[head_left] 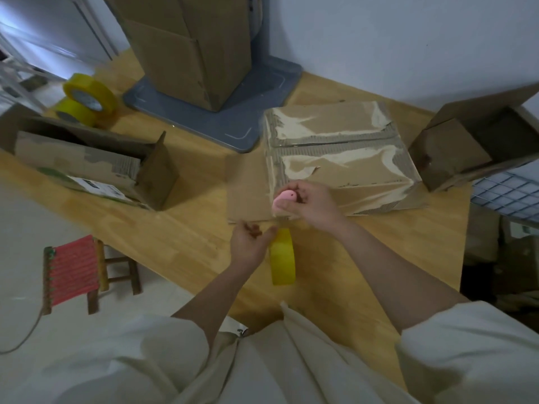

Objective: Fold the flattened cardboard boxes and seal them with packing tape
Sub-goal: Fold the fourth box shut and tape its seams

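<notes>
Yellow packing tape [282, 259] hangs on its roll just below the left hand [250, 242], whose fingers curl at the roll's upper edge and seem to hold it, though blur hides the exact contact. Just above that grip, the right hand [309, 203] pinches a small pink cutter [283, 199] against the near edge of the cardboard box [338, 158], which sits closed on the wooden table [186, 228] directly beyond both hands. A short strip of tape appears to run from the roll up to the box edge, right under the cutter.

The step in hand looks like severing the tape. To do it well, keep the roll pulled down so the strip stays taut (slack tape tears raggedly), slice close beside the box edge, then press the free end flat.
</notes>
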